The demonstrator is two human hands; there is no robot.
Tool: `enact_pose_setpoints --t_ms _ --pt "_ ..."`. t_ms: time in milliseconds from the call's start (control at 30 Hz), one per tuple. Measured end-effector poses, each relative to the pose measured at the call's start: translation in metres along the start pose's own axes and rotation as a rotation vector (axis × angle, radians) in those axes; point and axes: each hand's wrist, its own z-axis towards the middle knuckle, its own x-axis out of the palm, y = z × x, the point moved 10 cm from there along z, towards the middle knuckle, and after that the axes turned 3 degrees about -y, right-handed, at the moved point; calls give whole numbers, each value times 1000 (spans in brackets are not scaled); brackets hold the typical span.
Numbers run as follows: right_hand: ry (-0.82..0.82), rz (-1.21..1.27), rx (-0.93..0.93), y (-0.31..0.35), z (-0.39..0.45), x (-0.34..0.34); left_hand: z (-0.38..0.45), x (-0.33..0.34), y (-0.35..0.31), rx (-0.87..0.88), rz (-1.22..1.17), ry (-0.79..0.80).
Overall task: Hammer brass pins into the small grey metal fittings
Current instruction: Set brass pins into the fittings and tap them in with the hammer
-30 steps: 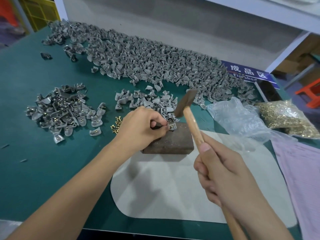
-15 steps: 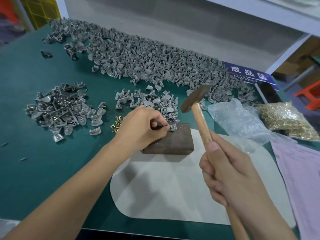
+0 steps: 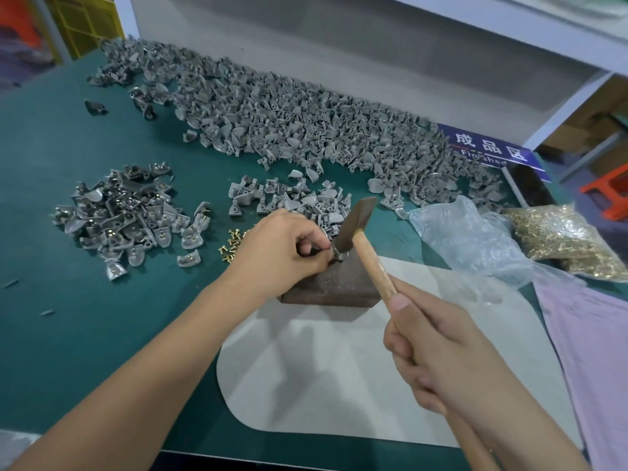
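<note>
Half a second ago the hammer was raised clear; now its head is down on the grey fitting that the left hand pinches on the near-centre dark block — the right hand grips the wooden handle. One hammer, one block, three fitting heaps — the far pile, the left heap, the middle cluster — plus loose brass pins.
</note>
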Motion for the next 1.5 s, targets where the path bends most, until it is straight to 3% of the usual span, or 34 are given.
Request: enact_pose_setpoints --t_ms 200,400,567,733,933,1100,1333,1500 --pt "-63 21 -170 26 -9 -7 0 1 -1 12 22 8" --pt "-21 -38 -31 -2 -3 3 1 1 3 -13 -13 9" --pt "-95 0 -180 19 -10 -3 1 1 3 1 7 0" --pt "-41 0 -24 -6 -1 0 1 1 3 -1 -13 8" --pt "-90 26 -148 13 -5 -8 1 1 2 10 10 4" --pt "-33 -17 -32 -6 2 -1 1 1 3 3 1 11" --pt "-74 62 -108 6 0 -1 2 2 2 7 -2 11" --pt "-34 79 21 -5 4 1 2 0 3 2 -7 4"
